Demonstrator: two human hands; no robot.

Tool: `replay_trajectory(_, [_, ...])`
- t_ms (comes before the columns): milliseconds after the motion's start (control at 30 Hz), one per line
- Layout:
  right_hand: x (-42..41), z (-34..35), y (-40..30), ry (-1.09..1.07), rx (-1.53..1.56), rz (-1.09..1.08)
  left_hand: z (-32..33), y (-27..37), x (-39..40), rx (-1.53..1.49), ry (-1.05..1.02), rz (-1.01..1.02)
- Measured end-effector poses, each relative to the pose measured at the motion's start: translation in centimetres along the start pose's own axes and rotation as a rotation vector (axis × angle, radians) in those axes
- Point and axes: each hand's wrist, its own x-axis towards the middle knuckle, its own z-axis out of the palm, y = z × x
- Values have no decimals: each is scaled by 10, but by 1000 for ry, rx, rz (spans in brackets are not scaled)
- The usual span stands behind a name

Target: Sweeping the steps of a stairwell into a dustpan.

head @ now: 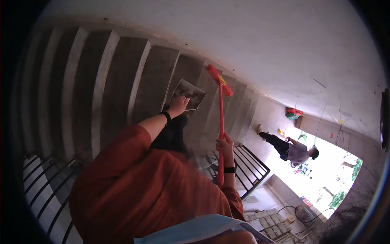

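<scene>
My left hand, with a black band on the wrist, is closed on a dustpan with a pale rim. The dustpan hangs over the concrete steps, and its handle is mostly hidden by my fingers. My right hand grips the red handle of a broom near its lower part in the picture. The broom's head, red with yellow bristles in the middle, is raised above the stairs, close to the wall.
A pale wall borders the stairs. Black metal railings run on the other side. Another person stands by the bright doorway, holding a yellow-ended tool. A red and green bundle lies by the wall. Stacked blocks lie beyond the railing.
</scene>
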Motion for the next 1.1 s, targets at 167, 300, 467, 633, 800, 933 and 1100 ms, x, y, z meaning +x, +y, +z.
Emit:
replay_trajectory(167, [29,19,-12,-62,-170,68,17,-10,-3,25,-33,-108])
replay_trajectory(300, [42,62,-17,-28,-192,24,7,-1,-2,-8,-26,-174])
replay_trajectory(467, [70,90,-17,-34,-170,-2,4,-8,6,-65,-39,-212])
replay_trajectory(633, [68,104,-19,36,-757,-110,-1,-11,7,-180,-95,-263])
replay_trajectory(800, [45,95,-24,27,-712,-75,7,-25,8,-245,-145,-260])
replay_trajectory(933, [63,98,5,-6,-647,-291,-7,1,16,-335,-133,-273])
replay_trajectory(1100, [46,121,-15,-31,-839,-133,-13,-7,14,-698,-242,-447])
